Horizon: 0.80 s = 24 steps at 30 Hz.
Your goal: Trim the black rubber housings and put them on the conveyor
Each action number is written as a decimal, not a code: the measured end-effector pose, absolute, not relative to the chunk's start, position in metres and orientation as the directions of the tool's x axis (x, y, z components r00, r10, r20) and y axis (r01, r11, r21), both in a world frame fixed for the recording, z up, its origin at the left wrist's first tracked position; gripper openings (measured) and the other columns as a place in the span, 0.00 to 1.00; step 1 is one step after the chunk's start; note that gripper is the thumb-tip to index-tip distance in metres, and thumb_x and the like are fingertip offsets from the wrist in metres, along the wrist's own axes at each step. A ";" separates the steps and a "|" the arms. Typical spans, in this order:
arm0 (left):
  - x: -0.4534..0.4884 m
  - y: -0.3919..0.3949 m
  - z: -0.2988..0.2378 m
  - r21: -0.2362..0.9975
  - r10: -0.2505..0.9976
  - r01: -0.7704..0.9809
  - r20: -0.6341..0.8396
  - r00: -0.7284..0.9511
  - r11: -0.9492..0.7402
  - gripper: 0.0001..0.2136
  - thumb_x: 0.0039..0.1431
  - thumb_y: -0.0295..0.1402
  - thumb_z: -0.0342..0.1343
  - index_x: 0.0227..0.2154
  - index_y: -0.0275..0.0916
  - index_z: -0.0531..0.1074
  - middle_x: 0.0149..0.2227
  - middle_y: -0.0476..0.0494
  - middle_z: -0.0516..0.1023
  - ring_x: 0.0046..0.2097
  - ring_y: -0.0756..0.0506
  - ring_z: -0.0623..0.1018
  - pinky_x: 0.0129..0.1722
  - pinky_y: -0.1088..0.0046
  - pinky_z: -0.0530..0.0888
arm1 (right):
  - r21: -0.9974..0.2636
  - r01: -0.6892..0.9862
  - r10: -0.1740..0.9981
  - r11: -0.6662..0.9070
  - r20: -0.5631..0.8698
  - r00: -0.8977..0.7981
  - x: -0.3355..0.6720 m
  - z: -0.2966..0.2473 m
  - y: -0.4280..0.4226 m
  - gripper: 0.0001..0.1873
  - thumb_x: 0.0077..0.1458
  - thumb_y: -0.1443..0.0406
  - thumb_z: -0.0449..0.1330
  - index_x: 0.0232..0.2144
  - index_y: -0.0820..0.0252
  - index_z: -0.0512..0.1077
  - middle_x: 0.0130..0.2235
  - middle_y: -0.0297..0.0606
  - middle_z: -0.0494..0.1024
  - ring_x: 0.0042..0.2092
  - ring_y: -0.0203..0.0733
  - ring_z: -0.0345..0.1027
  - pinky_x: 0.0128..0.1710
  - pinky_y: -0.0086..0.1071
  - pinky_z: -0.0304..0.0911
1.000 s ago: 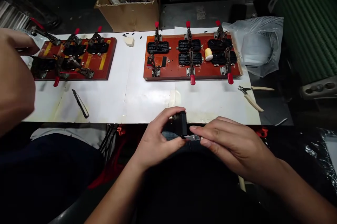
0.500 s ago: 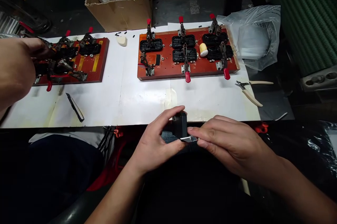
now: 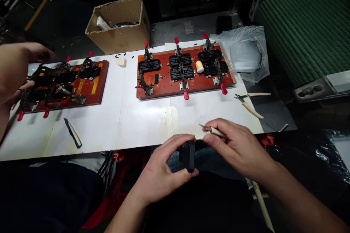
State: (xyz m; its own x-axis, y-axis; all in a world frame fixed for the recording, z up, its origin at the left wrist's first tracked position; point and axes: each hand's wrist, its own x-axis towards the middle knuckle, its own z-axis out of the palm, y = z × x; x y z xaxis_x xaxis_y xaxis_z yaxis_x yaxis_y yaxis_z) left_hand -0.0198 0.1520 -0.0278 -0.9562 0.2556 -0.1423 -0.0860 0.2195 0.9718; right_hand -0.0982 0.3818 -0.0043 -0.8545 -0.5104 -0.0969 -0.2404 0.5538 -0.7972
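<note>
My left hand (image 3: 166,169) grips a black rectangular plastic part (image 3: 188,155) between thumb and fingers, held on edge just off the front of the table. To its right, my right hand (image 3: 235,143) is closed around a craft knife (image 3: 216,131), its pointed blade aimed to the left and clear of the part. Beyond my hands lies a reddish-brown clamping board (image 3: 164,89) bearing several black plastic parts under red-handled toggle clamps. A cream-coloured cylindrical piece (image 3: 199,66) rests on that board.
Nippers (image 3: 251,105) lie at the table's right, below a plastic bag (image 3: 247,52). On the left, a co-worker's hands are at a second clamping board (image 3: 102,83); a black utility knife (image 3: 72,132) lies before it. A cardboard box (image 3: 117,38) stands behind.
My right hand has drawn the craft knife away from the black part, up and to the right. My left hand still holds the part. The view has shifted, and the co-worker's arm has moved.
</note>
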 end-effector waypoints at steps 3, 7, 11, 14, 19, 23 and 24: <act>-0.023 0.157 -0.031 0.969 0.265 -0.048 -0.114 -0.958 0.244 0.29 0.58 0.29 0.69 0.62 0.52 0.70 0.60 0.45 0.75 0.60 0.40 0.76 0.61 0.64 0.73 | -0.875 -0.097 -0.574 0.474 -0.223 -0.788 -0.093 -0.003 0.372 0.17 0.69 0.52 0.61 0.33 0.56 0.72 0.29 0.28 0.73 0.29 0.35 0.66 0.29 0.29 0.58; -0.024 0.160 -0.032 0.963 0.265 -0.049 -0.121 -0.957 0.264 0.29 0.58 0.28 0.68 0.62 0.51 0.70 0.61 0.43 0.74 0.62 0.39 0.75 0.63 0.61 0.72 | -0.879 -0.025 -0.477 0.476 -0.234 -0.847 -0.097 -0.017 0.368 0.20 0.73 0.56 0.54 0.29 0.57 0.68 0.26 0.28 0.70 0.29 0.35 0.63 0.31 0.29 0.57; -0.023 0.162 -0.031 0.964 0.243 -0.136 -0.192 -0.951 0.230 0.29 0.59 0.32 0.70 0.61 0.55 0.70 0.62 0.44 0.73 0.63 0.38 0.73 0.65 0.58 0.69 | -0.909 0.020 -0.391 0.417 -0.199 -0.899 -0.097 -0.033 0.379 0.11 0.70 0.61 0.57 0.53 0.54 0.69 0.39 0.31 0.75 0.31 0.35 0.65 0.35 0.30 0.64; -0.023 0.171 -0.033 0.965 0.158 -0.261 -0.260 -0.953 0.013 0.33 0.58 0.37 0.72 0.64 0.58 0.66 0.59 0.43 0.73 0.61 0.37 0.75 0.62 0.58 0.72 | -0.940 0.034 -0.421 0.339 -0.184 -0.888 -0.084 -0.038 0.383 0.16 0.68 0.60 0.61 0.56 0.50 0.67 0.43 0.33 0.74 0.30 0.34 0.64 0.33 0.29 0.68; -0.031 0.187 -0.040 0.853 0.012 -0.311 -0.337 -0.941 -0.420 0.33 0.58 0.49 0.70 0.61 0.52 0.61 0.51 0.42 0.69 0.45 0.43 0.78 0.40 0.68 0.80 | -0.919 -0.273 -0.572 0.283 0.067 -0.818 -0.065 -0.051 0.372 0.18 0.62 0.62 0.63 0.54 0.43 0.69 0.50 0.38 0.77 0.41 0.46 0.77 0.37 0.35 0.79; -0.035 0.179 -0.044 0.849 -0.063 -0.394 -0.441 -0.895 -0.352 0.28 0.67 0.55 0.57 0.62 0.50 0.55 0.57 0.35 0.67 0.43 0.41 0.80 0.31 0.67 0.81 | -0.911 -0.313 -0.450 0.268 0.169 -0.877 -0.066 -0.058 0.366 0.14 0.62 0.56 0.57 0.50 0.35 0.72 0.40 0.36 0.81 0.35 0.56 0.79 0.27 0.41 0.79; -0.034 0.174 -0.043 0.886 -0.097 -0.387 -0.422 -0.901 -0.256 0.30 0.68 0.54 0.56 0.64 0.50 0.54 0.61 0.32 0.65 0.49 0.38 0.80 0.36 0.63 0.83 | -0.918 -0.247 -0.404 0.312 0.108 -0.908 -0.068 -0.059 0.367 0.10 0.61 0.54 0.58 0.46 0.37 0.73 0.34 0.35 0.80 0.30 0.55 0.77 0.24 0.42 0.76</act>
